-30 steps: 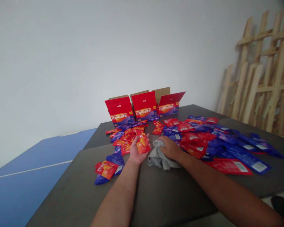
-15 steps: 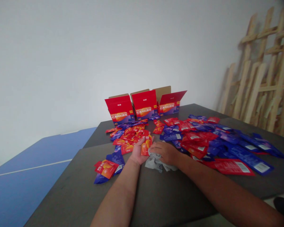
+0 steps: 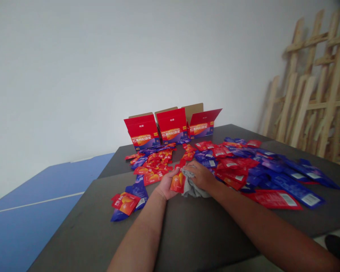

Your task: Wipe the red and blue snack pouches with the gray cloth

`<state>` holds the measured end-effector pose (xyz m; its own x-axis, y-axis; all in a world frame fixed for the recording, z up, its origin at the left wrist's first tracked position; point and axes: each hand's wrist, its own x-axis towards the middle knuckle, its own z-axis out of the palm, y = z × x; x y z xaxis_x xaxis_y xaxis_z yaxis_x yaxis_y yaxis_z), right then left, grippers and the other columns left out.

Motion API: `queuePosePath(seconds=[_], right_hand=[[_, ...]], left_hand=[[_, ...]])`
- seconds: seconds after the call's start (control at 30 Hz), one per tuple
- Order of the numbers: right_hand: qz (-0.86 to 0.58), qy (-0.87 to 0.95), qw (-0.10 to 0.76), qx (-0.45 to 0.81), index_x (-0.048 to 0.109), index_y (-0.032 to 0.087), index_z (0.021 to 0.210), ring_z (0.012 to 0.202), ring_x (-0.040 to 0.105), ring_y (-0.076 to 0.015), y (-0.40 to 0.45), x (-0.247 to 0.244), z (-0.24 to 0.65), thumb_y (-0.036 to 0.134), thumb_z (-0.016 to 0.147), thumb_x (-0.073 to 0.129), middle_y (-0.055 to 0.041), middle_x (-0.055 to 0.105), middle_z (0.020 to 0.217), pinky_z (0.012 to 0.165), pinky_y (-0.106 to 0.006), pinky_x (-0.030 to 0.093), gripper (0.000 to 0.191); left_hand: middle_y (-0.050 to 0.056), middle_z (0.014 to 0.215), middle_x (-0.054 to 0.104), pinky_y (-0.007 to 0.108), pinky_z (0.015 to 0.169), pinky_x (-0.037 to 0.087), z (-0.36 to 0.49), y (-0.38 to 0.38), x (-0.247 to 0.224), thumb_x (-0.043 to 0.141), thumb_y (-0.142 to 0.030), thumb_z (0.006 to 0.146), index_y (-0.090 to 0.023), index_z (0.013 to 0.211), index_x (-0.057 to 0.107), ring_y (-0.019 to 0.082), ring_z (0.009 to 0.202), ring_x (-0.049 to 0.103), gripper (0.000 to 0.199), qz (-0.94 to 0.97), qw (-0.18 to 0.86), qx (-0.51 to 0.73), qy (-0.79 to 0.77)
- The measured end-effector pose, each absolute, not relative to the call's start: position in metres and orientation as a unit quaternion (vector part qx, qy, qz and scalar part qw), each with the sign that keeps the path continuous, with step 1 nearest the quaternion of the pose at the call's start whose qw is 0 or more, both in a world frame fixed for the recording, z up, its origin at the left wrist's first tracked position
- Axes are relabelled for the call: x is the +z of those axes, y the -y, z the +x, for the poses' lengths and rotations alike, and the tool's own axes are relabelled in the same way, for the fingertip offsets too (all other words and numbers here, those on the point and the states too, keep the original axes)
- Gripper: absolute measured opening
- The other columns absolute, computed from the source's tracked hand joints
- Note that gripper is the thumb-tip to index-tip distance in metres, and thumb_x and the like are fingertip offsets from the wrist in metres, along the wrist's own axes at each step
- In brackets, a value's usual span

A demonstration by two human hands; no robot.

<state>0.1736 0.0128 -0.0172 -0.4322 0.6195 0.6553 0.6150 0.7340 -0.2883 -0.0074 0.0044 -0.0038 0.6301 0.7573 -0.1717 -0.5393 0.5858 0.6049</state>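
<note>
My left hand [image 3: 167, 185] grips a red sachet [image 3: 177, 183] with orange fruit printed on it, held tilted over the dark table [image 3: 192, 230]. Bunched in my right hand [image 3: 200, 174] is a grey cloth [image 3: 193, 189], pressed against the sachet's right side. Its loose end hangs down below the fingers. Behind my hands lies a heap of red sachets [image 3: 154, 175] mixed with some blue ones. To the right of my right hand spreads a larger pile of blue sachets [image 3: 289, 185] and red sachets [image 3: 234, 168].
Three open red and purple boxes [image 3: 172, 130] stand in a row at the back. A few sachets [image 3: 126, 203] lie near the left edge. A blue table-tennis table [image 3: 45, 204] adjoins on the left. Wooden frames [image 3: 314, 90] lean against the wall at right.
The sachet in my left hand has tilted and come slightly lower and to the right. My right hand has moved up along its edge with the cloth.
</note>
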Motion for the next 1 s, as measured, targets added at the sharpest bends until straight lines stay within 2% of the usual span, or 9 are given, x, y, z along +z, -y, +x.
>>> queuePosePath(seconds=[0.17, 0.3, 0.43, 0.67, 0.77, 0.9, 1.0], right_hand=[[-0.416, 0.819, 0.395, -0.008, 0.062, 0.018, 0.113, 0.100, 0.054, -0.0218, -0.020, -0.017, 0.181, 0.005, 0.074, 0.050, -0.0096, 0.055, 0.108, 0.090, -0.036, 0.047, 0.043], [-0.454, 0.784, 0.424, -0.008, 0.061, 0.018, 0.113, 0.099, 0.055, -0.0215, -0.025, -0.016, 0.188, 0.006, 0.075, 0.049, -0.0098, 0.055, 0.107, 0.089, -0.036, 0.047, 0.041], [-0.416, 0.796, 0.439, -0.025, 0.060, 0.018, 0.112, 0.099, 0.054, -0.0220, -0.018, -0.011, 0.188, 0.005, 0.071, 0.050, -0.0100, 0.054, 0.108, 0.088, -0.036, 0.047, 0.045], [-0.214, 0.914, 0.340, -0.052, 0.060, 0.020, 0.109, 0.101, 0.052, -0.0235, 0.008, -0.006, 0.168, 0.009, 0.068, 0.057, -0.0096, 0.056, 0.111, 0.086, -0.038, 0.045, 0.042], [-0.210, 0.924, 0.317, -0.051, 0.060, 0.019, 0.109, 0.102, 0.050, -0.0240, 0.014, -0.003, 0.161, 0.015, 0.071, 0.060, -0.0100, 0.056, 0.111, 0.091, -0.041, 0.043, 0.038], [-0.225, 0.917, 0.326, -0.042, 0.058, 0.019, 0.112, 0.105, 0.048, -0.0242, 0.016, -0.002, 0.158, 0.026, 0.077, 0.062, -0.0105, 0.055, 0.112, 0.095, -0.043, 0.040, 0.036], [-0.228, 0.920, 0.315, -0.043, 0.057, 0.018, 0.113, 0.105, 0.049, -0.0239, 0.014, -0.004, 0.159, 0.023, 0.079, 0.060, -0.0114, 0.055, 0.111, 0.094, -0.042, 0.041, 0.035]], left_hand=[[0.013, 0.101, 0.068, 0.033, 0.087, 0.051, -0.007, -0.006, -0.008, 0.053, -0.022, 0.087, -0.010, 0.109, 0.058, 0.022, 0.094, 0.066, 0.026, 0.259, 0.858, 0.385, -0.222], [0.014, 0.099, 0.068, 0.034, 0.087, 0.051, -0.007, -0.007, -0.010, 0.055, -0.021, 0.085, -0.009, 0.112, 0.057, 0.022, 0.090, 0.067, 0.030, 0.249, 0.851, 0.398, -0.235], [0.015, 0.099, 0.068, 0.034, 0.083, 0.052, -0.008, -0.010, -0.009, 0.052, -0.025, 0.086, -0.008, 0.116, 0.056, 0.022, 0.091, 0.067, 0.035, 0.222, 0.852, 0.419, -0.223], [0.012, 0.101, 0.068, 0.035, 0.079, 0.051, -0.010, -0.013, -0.004, 0.048, -0.029, 0.086, -0.013, 0.121, 0.055, 0.023, 0.088, 0.067, 0.039, 0.215, 0.845, 0.443, -0.210], [0.013, 0.102, 0.067, 0.035, 0.080, 0.050, -0.010, -0.012, -0.003, 0.048, -0.031, 0.086, -0.012, 0.121, 0.056, 0.024, 0.089, 0.066, 0.041, 0.215, 0.848, 0.440, -0.205], [0.013, 0.104, 0.067, 0.036, 0.080, 0.050, -0.010, -0.010, -0.002, 0.048, -0.029, 0.086, -0.012, 0.122, 0.055, 0.024, 0.090, 0.066, 0.040, 0.220, 0.850, 0.442, -0.186], [0.013, 0.105, 0.067, 0.036, 0.081, 0.049, -0.010, -0.009, -0.002, 0.049, -0.029, 0.086, -0.014, 0.123, 0.055, 0.024, 0.090, 0.066, 0.040, 0.222, 0.854, 0.432, -0.187]])
